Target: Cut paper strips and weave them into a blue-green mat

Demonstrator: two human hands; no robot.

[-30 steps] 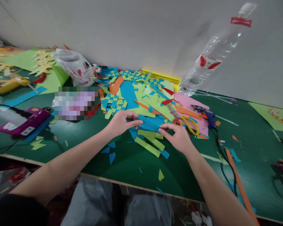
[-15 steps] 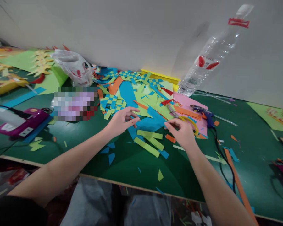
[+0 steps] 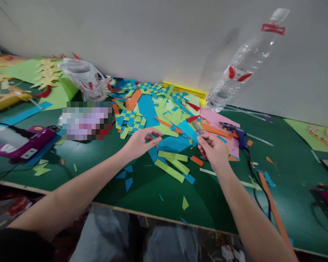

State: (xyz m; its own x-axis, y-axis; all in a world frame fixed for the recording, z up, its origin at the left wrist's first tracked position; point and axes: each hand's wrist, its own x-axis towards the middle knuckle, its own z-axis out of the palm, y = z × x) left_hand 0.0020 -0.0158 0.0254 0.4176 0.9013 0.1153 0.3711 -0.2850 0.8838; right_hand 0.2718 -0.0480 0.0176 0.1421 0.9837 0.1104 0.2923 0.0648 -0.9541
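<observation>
My right hand (image 3: 213,149) pinches the lower end of a blue paper strip (image 3: 188,130) between thumb and fingers. Scissors (image 3: 198,127) lie just beyond that hand, their blades showing; the hand covers most of the handles. My left hand (image 3: 143,142) hovers over the table with thumb and bent fingers apart, nothing visible between them. Below and between both hands lie several light green paper strips (image 3: 172,165) and a larger blue paper piece (image 3: 175,143). Woven blue-and-green paper pieces (image 3: 128,120) lie beyond my left hand.
A clear plastic bottle (image 3: 240,69) leans near the wall. On the right rests a blue glue gun (image 3: 242,139) with a black cord, partly on pink paper (image 3: 218,118). A purple power strip (image 3: 32,143) and a white plastic bag (image 3: 84,78) stand left. Paper scraps litter the green table (image 3: 158,207).
My right hand has shifted slightly right, drawing the blue strip with it and covering more of the scissors' handles. My left hand has barely moved.
</observation>
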